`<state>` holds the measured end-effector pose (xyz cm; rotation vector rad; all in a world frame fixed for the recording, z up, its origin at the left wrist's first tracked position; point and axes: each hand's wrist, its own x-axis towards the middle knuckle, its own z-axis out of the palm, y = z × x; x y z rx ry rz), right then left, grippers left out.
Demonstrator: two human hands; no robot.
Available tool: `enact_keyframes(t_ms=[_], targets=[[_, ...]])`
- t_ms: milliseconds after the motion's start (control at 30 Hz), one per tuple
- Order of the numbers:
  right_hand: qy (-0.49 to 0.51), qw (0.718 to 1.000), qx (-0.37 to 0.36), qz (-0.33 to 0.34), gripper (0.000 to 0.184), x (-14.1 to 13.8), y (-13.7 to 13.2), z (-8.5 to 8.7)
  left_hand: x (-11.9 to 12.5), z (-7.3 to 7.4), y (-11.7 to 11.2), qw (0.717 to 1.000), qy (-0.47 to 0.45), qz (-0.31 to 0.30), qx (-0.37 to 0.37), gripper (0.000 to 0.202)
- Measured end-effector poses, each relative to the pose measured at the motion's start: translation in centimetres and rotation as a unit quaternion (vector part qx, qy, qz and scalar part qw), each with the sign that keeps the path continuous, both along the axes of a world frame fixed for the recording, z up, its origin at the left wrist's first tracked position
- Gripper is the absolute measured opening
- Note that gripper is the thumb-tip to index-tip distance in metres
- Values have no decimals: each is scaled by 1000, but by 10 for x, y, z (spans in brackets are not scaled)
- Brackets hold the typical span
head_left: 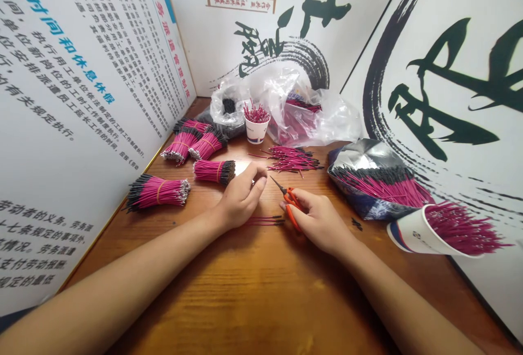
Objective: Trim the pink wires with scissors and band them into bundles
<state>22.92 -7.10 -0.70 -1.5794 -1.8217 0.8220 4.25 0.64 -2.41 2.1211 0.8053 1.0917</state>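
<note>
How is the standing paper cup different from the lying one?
The standing cup is upright; the lying cup rests on its side. The standing cup holds a small bunch of pink wires; the lying cup holds a much bigger pile. The standing cup is by a clear plastic bag; the lying cup is by a foil bag. Both are white paper cups holding wires.

The wooden bench [253, 295] carries five rubber-banded bundles of pink, black-tipped wires [157, 193], loose pink wires [292, 159], an upright paper cup [257, 130] of wires, another paper cup [412, 231] on its side, a clear plastic bag [322, 121] and a foil bag [368, 191].
</note>
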Motion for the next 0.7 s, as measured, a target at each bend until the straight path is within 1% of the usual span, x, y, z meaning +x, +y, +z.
enact_keyframes(t_ms=[267,700], targets=[[6,1000,2,2,24,-1,-1,2,0,-2,0,1000,-8,-14,-9,16],[5,1000,-10,9,25,-2,-1,1,1,0,-1,1000,0,-19,-10,17]])
